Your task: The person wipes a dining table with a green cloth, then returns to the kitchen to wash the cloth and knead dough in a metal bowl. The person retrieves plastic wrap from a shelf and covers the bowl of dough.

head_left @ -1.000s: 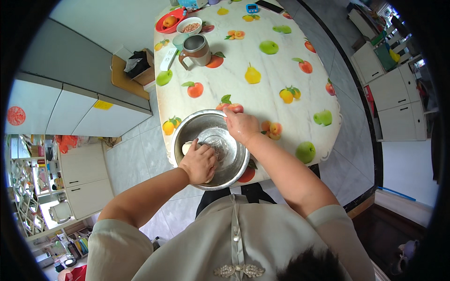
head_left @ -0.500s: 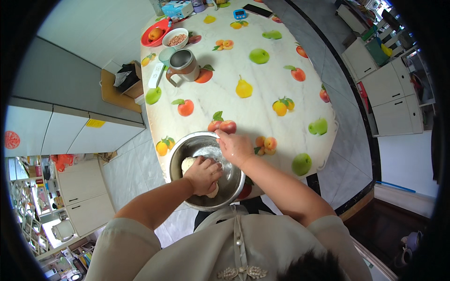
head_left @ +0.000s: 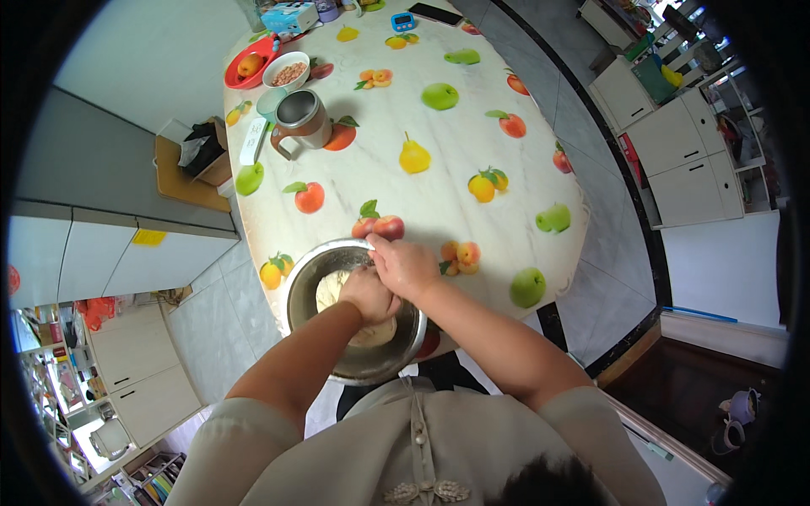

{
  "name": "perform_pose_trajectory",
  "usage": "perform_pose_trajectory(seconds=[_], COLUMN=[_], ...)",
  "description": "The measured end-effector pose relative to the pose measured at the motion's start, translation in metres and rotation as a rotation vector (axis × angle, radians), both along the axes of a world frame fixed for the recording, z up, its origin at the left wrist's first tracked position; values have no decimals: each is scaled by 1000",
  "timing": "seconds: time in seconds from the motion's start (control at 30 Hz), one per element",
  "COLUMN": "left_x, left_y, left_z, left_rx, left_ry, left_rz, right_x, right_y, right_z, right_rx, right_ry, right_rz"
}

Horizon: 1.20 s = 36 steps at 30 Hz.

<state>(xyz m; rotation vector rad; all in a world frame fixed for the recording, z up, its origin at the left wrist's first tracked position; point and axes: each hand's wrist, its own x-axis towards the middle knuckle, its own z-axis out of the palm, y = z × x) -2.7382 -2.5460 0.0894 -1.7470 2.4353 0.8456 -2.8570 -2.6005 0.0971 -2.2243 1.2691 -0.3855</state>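
Note:
A steel bowl [head_left: 299, 305] sits at the table's near edge with pale dough [head_left: 334, 287] inside. My left hand [head_left: 368, 295] is in the bowl, fingers curled closed against the dough, partly covering it. My right hand [head_left: 403, 266] grips the bowl's far right rim, thumb and fingers closed on it, close beside the left.
The fruit-patterned table [head_left: 451, 173] holds a steel mug [head_left: 302, 122], white remote [head_left: 252, 139], red bowl with fruit [head_left: 240, 76], bowl of peanuts [head_left: 285, 74], blue timer [head_left: 403, 23] and dark phone [head_left: 433, 13]. Cabinets [head_left: 683, 139] stand right, others [head_left: 135, 354] left.
My left hand has gone from spread fingers over the dough to a curled fist higher in the bowl, nearer my right hand, uncovering more dough. The view has shifted slightly.

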Motion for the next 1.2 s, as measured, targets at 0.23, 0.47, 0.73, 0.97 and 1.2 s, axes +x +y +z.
perform_pose_trajectory(seconds=[0.23, 0.47, 0.73, 0.97, 1.2], left_x=[12, 74, 16, -36, -61], left_y=[3, 17, 25, 74, 81], left_z=[3, -29, 34, 70, 33], left_rx=[-153, 240, 200, 272, -221], left_ry=[10, -214, -19, 34, -163], left_rz=[265, 538, 713, 617, 522], right_x=[1, 3, -5, -3, -9], right_y=[-3, 4, 9, 11, 9], right_z=[5, 10, 2, 1, -4], right_rx=[-25, -7, 31, 79, 171], right_ry=[48, 47, 35, -62, -154], right_rz=[74, 77, 4, -49, -55])
